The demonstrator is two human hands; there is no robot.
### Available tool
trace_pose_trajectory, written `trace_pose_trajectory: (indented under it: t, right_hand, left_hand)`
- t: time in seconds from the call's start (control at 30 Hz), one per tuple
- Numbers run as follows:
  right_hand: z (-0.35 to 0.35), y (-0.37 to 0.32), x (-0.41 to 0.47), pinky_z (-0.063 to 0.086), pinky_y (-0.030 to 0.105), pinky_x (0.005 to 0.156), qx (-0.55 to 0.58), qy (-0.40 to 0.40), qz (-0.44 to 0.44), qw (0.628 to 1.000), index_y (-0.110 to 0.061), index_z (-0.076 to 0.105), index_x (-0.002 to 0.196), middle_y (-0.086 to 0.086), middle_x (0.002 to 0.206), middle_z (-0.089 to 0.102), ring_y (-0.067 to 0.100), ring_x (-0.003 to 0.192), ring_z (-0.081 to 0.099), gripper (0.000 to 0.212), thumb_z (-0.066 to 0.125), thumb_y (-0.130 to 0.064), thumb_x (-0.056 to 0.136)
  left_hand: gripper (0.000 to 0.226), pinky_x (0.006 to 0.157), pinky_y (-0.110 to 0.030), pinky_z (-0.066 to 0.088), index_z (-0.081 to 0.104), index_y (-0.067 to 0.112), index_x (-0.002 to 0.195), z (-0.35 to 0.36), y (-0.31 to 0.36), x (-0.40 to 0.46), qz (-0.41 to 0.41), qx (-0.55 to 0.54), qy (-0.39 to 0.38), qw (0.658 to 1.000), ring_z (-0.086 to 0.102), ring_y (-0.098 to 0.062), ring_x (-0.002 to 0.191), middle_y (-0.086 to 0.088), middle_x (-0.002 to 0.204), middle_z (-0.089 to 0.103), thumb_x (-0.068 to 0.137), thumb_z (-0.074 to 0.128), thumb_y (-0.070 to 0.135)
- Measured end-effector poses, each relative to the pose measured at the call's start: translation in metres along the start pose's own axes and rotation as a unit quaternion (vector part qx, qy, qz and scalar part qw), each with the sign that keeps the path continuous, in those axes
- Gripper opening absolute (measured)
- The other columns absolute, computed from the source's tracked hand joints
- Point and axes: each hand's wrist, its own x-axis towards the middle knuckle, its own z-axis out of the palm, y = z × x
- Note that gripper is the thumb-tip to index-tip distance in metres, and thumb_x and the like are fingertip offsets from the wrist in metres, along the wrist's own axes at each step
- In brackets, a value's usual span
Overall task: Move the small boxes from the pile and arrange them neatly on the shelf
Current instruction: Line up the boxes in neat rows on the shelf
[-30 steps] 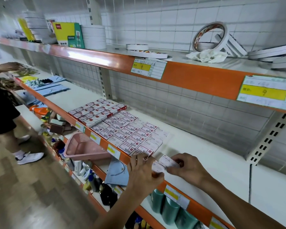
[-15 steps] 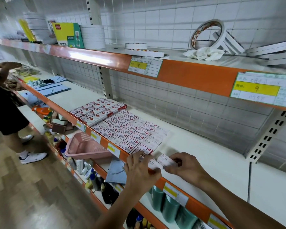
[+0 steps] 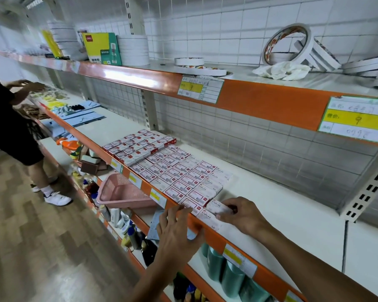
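Two bare forearms reach into view from the bottom edge, both angled up and toward the middle. The left forearm rises from the bottom centre, wrist straight. The left hand (image 3: 176, 231) is seen from the back, palm facing down, fingers stretched forward and lightly spread, their tips pressing flat on a small box (image 3: 191, 205); the thumb sticks out to the right, lower than the fingers. The right forearm comes in from the lower right corner, longer in view and sloping up to the left. The right hand (image 3: 241, 215) is turned knuckles up, fingers curled inward, pinching another small box (image 3: 218, 208) at its left. The two hands are near each other without touching.
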Motion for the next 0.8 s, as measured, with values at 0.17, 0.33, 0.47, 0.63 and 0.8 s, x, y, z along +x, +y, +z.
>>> trace_pose_trajectory:
  t: [0.17, 0.33, 0.47, 0.63, 0.8]
  right_hand:
    - [0.001, 0.0, 0.004, 0.043, 0.005, 0.056, 0.014, -0.02, -0.013, 1.0, -0.024, 0.075, 0.098, -0.017, 0.081, 0.064, 0.0, 0.075, 0.064, 0.022, 0.082, -0.032, 0.078]
    - [-0.002, 0.012, 0.014, 0.051, 0.015, 0.069, -0.057, -0.019, -0.038, 0.997, -0.027, 0.077, 0.101, -0.016, 0.096, 0.073, 0.001, 0.084, 0.066, 0.017, 0.061, -0.029, 0.095]
    - [0.001, 0.018, 0.017, 0.04, 0.004, 0.078, -0.085, -0.009, -0.054, 0.995, -0.021, 0.076, 0.108, -0.01, 0.102, 0.067, 0.004, 0.095, 0.061, 0.027, 0.059, -0.009, 0.092]
    - [0.005, 0.025, 0.021, 0.04, 0.008, 0.084, -0.068, -0.007, -0.045, 0.997, -0.024, 0.075, 0.11, -0.007, 0.108, 0.065, 0.005, 0.1, 0.06, 0.028, 0.058, -0.011, 0.092]
    - [-0.002, 0.026, 0.015, 0.05, 0.022, 0.088, -0.055, -0.008, -0.035, 0.998, -0.016, 0.074, 0.11, -0.001, 0.111, 0.071, 0.013, 0.101, 0.065, 0.026, 0.054, -0.013, 0.094]
  left_hand:
    - [0.071, 0.102, -0.036, 0.027, 0.043, 0.038, 0.136, -0.005, -0.008, -0.003, -0.009, 0.003, -0.001, 1.0, 0.024, -0.018, 0.132, 0.011, 0.146, 0.033, 0.072, 0.041, 0.069]
    - [0.073, 0.106, -0.038, 0.026, 0.044, 0.036, 0.137, -0.009, -0.008, 0.0, -0.008, 0.005, 0.0, 1.0, 0.02, -0.016, 0.132, 0.009, 0.147, 0.033, 0.071, 0.038, 0.068]
    - [0.064, 0.101, -0.036, 0.027, 0.048, 0.035, 0.133, -0.006, -0.007, 0.004, 0.007, 0.007, 0.005, 1.0, 0.024, -0.02, 0.132, 0.007, 0.145, 0.035, 0.076, 0.043, 0.065]
    - [0.051, 0.095, -0.04, 0.037, 0.056, 0.029, 0.126, -0.001, 0.0, 0.016, 0.049, 0.014, 0.034, 0.998, 0.041, -0.027, 0.126, 0.001, 0.136, 0.049, 0.082, 0.051, 0.054]
    - [0.045, 0.096, -0.04, 0.038, 0.061, 0.028, 0.122, 0.005, 0.011, 0.029, 0.077, -0.001, 0.032, 0.997, 0.044, -0.025, 0.121, 0.003, 0.13, 0.052, 0.082, 0.051, 0.046]
